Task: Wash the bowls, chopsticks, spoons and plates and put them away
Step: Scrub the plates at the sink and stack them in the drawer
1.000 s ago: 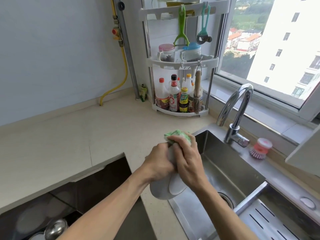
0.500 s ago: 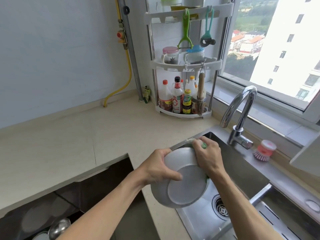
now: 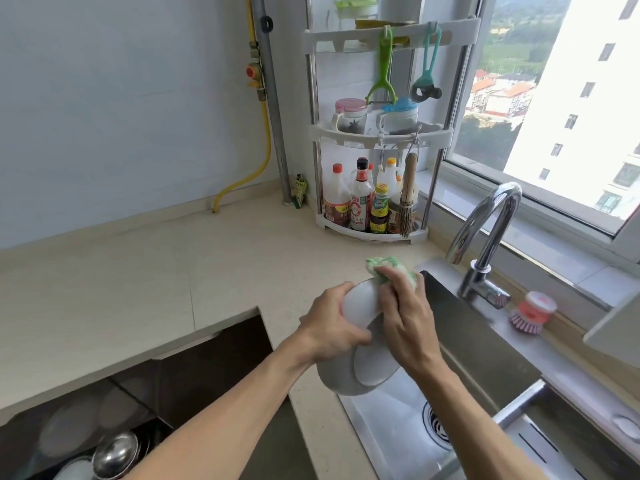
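One bowl (image 3: 360, 372) over the sink's (image 3: 485, 344) left edge: left hand (image 3: 332, 327) grips its rim; right hand (image 3: 408, 323) presses one green sponge (image 3: 391, 268) against it.

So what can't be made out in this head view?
- White bowl: its inside faces away, and the left hand and right hand cover part of it.
- Green cloth: mostly under the right hand's fingers.
- Sauce bottles: labels too small to read.
- Sink: cut off by the bottom edge.

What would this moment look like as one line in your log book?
step: scrubbing | left hand: grips round white ceramic plate | right hand: presses green dishcloth on plate | place: over steel sink
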A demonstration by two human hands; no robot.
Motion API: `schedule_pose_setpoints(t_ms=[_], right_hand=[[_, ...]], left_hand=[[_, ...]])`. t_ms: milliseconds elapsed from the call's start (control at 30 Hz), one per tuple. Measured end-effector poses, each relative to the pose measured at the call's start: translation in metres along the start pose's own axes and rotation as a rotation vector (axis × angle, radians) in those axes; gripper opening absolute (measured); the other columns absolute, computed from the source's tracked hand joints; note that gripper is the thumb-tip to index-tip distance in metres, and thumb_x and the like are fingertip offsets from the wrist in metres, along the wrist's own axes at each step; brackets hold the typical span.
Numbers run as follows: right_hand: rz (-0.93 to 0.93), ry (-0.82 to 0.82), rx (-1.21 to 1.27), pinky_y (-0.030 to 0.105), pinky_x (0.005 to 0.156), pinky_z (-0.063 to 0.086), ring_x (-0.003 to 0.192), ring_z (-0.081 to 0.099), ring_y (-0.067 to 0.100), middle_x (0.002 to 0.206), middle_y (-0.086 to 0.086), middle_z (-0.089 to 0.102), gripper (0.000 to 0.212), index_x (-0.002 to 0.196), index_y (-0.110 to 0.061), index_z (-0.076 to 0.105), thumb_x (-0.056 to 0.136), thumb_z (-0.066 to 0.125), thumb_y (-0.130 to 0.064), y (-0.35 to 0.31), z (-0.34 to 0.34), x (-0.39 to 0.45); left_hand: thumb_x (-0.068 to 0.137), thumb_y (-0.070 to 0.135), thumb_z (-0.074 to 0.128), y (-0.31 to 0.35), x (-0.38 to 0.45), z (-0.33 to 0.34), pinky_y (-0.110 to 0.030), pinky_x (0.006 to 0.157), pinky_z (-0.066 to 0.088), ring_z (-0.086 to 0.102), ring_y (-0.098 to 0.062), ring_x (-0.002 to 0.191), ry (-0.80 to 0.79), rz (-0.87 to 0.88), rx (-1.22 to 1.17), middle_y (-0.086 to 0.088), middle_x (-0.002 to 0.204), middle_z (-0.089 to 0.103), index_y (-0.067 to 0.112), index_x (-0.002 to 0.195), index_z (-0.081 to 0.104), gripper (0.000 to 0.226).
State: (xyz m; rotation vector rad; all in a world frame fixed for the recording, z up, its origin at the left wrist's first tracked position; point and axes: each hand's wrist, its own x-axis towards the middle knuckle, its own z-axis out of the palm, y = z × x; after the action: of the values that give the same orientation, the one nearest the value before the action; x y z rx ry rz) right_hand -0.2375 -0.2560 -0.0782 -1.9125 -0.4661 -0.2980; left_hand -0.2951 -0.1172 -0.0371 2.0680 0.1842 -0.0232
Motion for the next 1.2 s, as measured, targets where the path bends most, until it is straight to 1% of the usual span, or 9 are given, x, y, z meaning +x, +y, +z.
schedule_pose_setpoints(t_ms=[67,200,433,567,700,833,1000,1067,1200], right_hand=[[-0.041,-0.038,0.003,0.036,0.092,0.041,0.107,0.052,0.017,0.117,-0.007,0.05,0.028,0.123,-0.039,0.053,0.099,0.038,-0.041,0.004,0.007,-0.005],[0.26,-0.056,0.175,0.037,0.099,0.04,0.119,0.052,0.021,0.124,0.002,0.056,0.026,0.125,-0.034,0.054,0.107,0.037,-0.03,0.023,-0.003,0.009],[-0.04,0.009,0.024,0.038,0.094,0.04,0.11,0.052,0.016,0.109,-0.029,0.047,0.031,0.125,-0.032,0.055,0.099,0.039,-0.037,-0.005,0.022,-0.005],[0.34,0.099,0.238,0.042,0.095,0.046,0.107,0.059,0.016,0.109,-0.01,0.066,0.036,0.114,-0.033,0.066,0.092,0.04,-0.045,0.023,0.004,0.002],[0.476,0.155,0.341,0.031,0.077,0.048,0.087,0.062,0.012,0.087,-0.007,0.072,0.022,0.086,-0.031,0.076,0.09,0.055,-0.026,0.018,-0.009,0.008],[0.368,0.041,0.261,0.016,0.061,0.049,0.076,0.065,0.011,0.083,0.001,0.074,0.017,0.082,-0.02,0.078,0.087,0.062,-0.021,0.008,-0.023,0.022],[0.17,-0.1,0.025,0.031,0.061,0.047,0.068,0.06,0.013,0.072,-0.006,0.067,0.021,0.08,-0.023,0.071,0.079,0.059,-0.04,-0.019,-0.017,0.027],[0.049,-0.064,0.004,0.028,0.067,0.043,0.077,0.057,0.008,0.083,-0.011,0.062,0.017,0.099,-0.025,0.069,0.09,0.057,-0.034,-0.024,-0.013,0.014],[-0.111,-0.098,-0.02,0.036,0.108,0.03,0.115,0.048,0.009,0.122,-0.008,0.056,0.029,0.122,-0.04,0.055,0.096,0.043,-0.042,-0.011,0.007,-0.015]], left_hand=[[0.063,0.01,0.082,0.003,-0.001,-0.002,-0.046,0.08,0.059,0.069,-0.024,0.09,0.004,-0.005,0.015,-0.003,0.099,0.069,0.022,0.103,0.062,0.047],[0.062,0.012,0.08,0.003,-0.005,-0.012,-0.035,0.075,0.06,0.068,-0.02,0.09,-0.028,0.028,0.06,0.001,0.101,0.068,0.025,0.112,0.061,0.055],[0.054,0.032,0.077,-0.005,-0.006,-0.002,-0.047,0.077,0.059,0.069,-0.02,0.088,0.028,0.009,0.027,0.002,0.098,0.069,0.023,0.102,0.062,0.051],[0.053,0.024,0.076,-0.014,-0.012,-0.003,-0.052,0.075,0.059,0.07,-0.024,0.091,0.029,0.054,-0.047,0.0,0.1,0.071,0.027,0.107,0.065,0.055],[0.06,0.012,0.08,-0.015,-0.018,-0.01,-0.053,0.084,0.059,0.07,-0.025,0.098,-0.031,0.034,-0.165,-0.005,0.107,0.072,0.021,0.116,0.064,0.058],[0.063,0.015,0.089,-0.001,-0.014,-0.021,-0.047,0.086,0.06,0.072,-0.022,0.096,-0.206,0.011,-0.09,-0.004,0.105,0.073,0.021,0.112,0.065,0.055],[0.061,0.006,0.083,0.012,-0.004,-0.004,-0.04,0.078,0.061,0.071,-0.019,0.086,-0.238,0.017,0.055,0.0,0.094,0.072,0.026,0.1,0.066,0.047],[0.063,0.002,0.081,0.01,-0.005,-0.002,-0.041,0.078,0.061,0.071,-0.02,0.084,-0.166,-0.008,-0.004,-0.001,0.091,0.072,0.024,0.094,0.066,0.041],[0.055,0.012,0.073,0.006,-0.002,-0.002,-0.049,0.079,0.059,0.072,-0.028,0.088,-0.026,-0.005,-0.062,-0.008,0.093,0.074,0.013,0.098,0.068,0.044]])
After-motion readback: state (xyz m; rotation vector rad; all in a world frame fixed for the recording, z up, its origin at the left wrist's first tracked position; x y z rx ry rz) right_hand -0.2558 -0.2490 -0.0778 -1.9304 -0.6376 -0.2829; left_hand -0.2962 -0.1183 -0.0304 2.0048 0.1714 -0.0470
